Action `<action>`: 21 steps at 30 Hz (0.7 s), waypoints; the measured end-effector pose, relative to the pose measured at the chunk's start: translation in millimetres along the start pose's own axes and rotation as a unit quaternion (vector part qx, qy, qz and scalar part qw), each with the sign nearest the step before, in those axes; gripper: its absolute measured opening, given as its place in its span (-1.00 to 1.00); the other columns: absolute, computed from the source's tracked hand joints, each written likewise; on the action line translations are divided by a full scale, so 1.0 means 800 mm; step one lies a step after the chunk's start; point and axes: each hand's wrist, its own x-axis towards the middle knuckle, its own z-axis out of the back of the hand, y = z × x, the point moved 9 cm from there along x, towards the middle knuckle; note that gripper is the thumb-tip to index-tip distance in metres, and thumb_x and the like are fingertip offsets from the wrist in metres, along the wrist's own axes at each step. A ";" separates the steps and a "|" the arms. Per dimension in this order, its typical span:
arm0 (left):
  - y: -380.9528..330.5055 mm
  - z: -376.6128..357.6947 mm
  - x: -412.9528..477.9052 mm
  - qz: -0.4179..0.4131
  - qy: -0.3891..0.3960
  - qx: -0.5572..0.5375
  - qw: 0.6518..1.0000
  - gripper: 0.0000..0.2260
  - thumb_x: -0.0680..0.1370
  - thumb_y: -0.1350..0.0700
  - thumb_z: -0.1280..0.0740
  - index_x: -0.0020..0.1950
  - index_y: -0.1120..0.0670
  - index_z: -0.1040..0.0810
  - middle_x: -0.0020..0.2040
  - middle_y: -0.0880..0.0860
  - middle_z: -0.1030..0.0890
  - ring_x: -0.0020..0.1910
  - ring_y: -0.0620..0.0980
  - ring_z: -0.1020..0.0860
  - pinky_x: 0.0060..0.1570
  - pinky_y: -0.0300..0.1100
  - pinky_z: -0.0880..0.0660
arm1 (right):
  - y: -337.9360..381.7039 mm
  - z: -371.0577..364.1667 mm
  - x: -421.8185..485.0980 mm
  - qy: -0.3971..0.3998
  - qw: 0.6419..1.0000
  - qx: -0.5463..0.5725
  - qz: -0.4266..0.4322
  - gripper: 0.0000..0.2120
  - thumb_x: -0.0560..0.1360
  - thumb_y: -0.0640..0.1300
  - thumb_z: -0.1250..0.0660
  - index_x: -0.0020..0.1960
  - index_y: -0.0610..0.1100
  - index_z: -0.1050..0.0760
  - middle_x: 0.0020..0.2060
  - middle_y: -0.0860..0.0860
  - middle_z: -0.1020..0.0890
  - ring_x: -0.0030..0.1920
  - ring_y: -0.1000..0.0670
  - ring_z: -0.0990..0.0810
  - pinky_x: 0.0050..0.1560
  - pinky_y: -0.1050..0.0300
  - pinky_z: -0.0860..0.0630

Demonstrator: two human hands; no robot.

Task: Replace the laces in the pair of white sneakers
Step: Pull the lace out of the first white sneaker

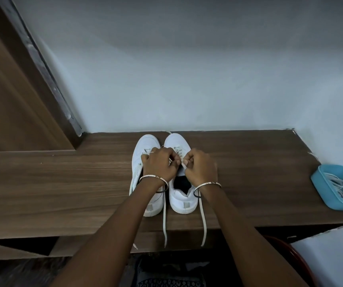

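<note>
While both hands work over the lacing of the right sneaker, the right hand has its fingers curled tight, thumb and forefinger pinching a short stretch of white lace. Left hand: fingers curled inward, tips almost meeting the right-hand fingers; what they hold is hidden under the knuckles, cannot tell. Left sneaker lies just outside the left-hand fingers, partly under that wrist, close beside its mate. Both shoes stand on the wooden counter, toes pointing away beyond the fingers. Two loose lace ends run from below the wrists toward the person and hang over the counter's near edge. Well off to the right of the right-hand fingers, a blue tray holds more white laces. A thin bangle on each wrist.
</note>
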 end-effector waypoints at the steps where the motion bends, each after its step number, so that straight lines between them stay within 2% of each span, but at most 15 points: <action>1: 0.004 0.000 -0.001 0.011 0.003 -0.017 1.000 -0.94 0.51 0.05 -0.32 -0.10 -0.04 -0.59 -0.12 -0.14 -0.60 0.10 -0.01 -0.47 0.06 -0.03 -0.21 | -0.006 -0.002 -0.002 0.002 1.000 0.015 -0.024 -0.81 0.43 -0.23 -0.32 -0.24 0.03 -0.41 -0.24 0.13 -0.56 -0.10 -0.03 -0.55 0.00 -0.02 -0.47; 4: 0.020 -0.003 -0.004 0.031 0.010 -0.070 0.997 -0.94 0.51 0.10 -0.32 -0.14 -0.05 -0.55 -0.13 -0.16 -0.61 0.06 -0.02 -0.52 -0.06 -0.08 -0.10 | -0.036 -0.014 -0.006 0.008 0.987 0.116 -0.114 -0.79 0.44 -0.22 -0.29 -0.29 0.05 -0.42 -0.25 0.10 -0.61 -0.10 -0.08 -0.61 0.05 -0.08 -0.54; 7: 0.023 -0.007 -0.009 0.017 0.033 -0.085 0.996 -0.89 0.54 0.13 -0.29 -0.12 -0.08 -0.51 -0.17 -0.20 -0.59 0.05 -0.05 -0.53 -0.07 -0.09 -0.06 | -0.058 -0.021 -0.013 -0.002 0.960 0.225 -0.165 -0.79 0.43 -0.25 -0.30 -0.28 0.03 -0.48 -0.28 0.08 -0.62 -0.14 -0.07 -0.65 0.03 -0.11 -0.59; 10: 0.016 -0.006 -0.011 -0.009 0.040 -0.072 0.997 -0.91 0.57 0.09 -0.28 -0.02 -0.11 -0.52 -0.15 -0.25 -0.56 0.06 -0.10 -0.50 -0.01 -0.08 -0.09 | -0.062 -0.012 -0.018 -0.028 0.960 0.244 -0.136 -0.81 0.48 -0.29 -0.36 -0.18 -0.01 -0.54 -0.26 0.08 -0.63 -0.19 0.06 -0.61 -0.08 0.09 -0.53; 12: 0.010 -0.004 -0.011 -0.026 0.037 -0.059 0.997 -0.93 0.53 0.00 -0.35 0.00 -0.13 -0.52 -0.14 -0.23 -0.56 0.03 -0.12 -0.47 0.00 -0.06 -0.13 | -0.054 -0.011 -0.017 -0.029 0.960 0.261 -0.094 -0.89 0.49 -0.24 -0.41 -0.05 -0.05 -0.59 -0.20 0.05 -0.65 -0.17 0.08 -0.62 -0.12 0.19 -0.52; 14: 0.005 -0.004 -0.012 -0.043 0.027 -0.034 0.998 -0.86 0.47 -0.06 -0.41 -0.01 -0.13 -0.52 -0.14 -0.20 -0.56 0.01 -0.11 -0.45 -0.01 -0.06 -0.17 | -0.041 -0.015 -0.013 -0.011 0.964 0.262 -0.052 -0.87 0.49 -0.17 -0.46 0.03 -0.05 -0.63 -0.17 0.03 -0.65 -0.16 0.08 -0.62 -0.11 0.23 -0.54; 18: 0.007 0.005 -0.010 -0.032 -0.015 -0.037 0.999 -0.91 0.48 -0.03 -0.41 -0.14 -0.10 -0.52 -0.19 -0.19 -0.58 -0.03 -0.07 -0.50 -0.04 -0.06 -0.16 | -0.022 -0.014 0.003 -0.022 0.979 0.202 0.012 -0.97 0.45 -0.19 -0.48 -0.13 -0.09 -0.65 -0.17 -0.01 -0.66 -0.19 0.08 -0.60 -0.14 0.23 -0.50; 21: 0.018 -0.003 -0.011 0.002 0.037 -0.074 0.997 -0.93 0.52 0.00 -0.38 -0.13 -0.05 -0.55 -0.23 -0.19 -0.54 0.02 -0.10 -0.44 -0.02 -0.09 -0.09 | -0.035 -0.018 0.008 -0.010 0.968 0.243 -0.063 -0.85 0.46 -0.25 -0.46 -0.22 -0.04 -0.59 -0.26 -0.02 -0.65 -0.27 0.05 -0.58 -0.15 0.13 -0.53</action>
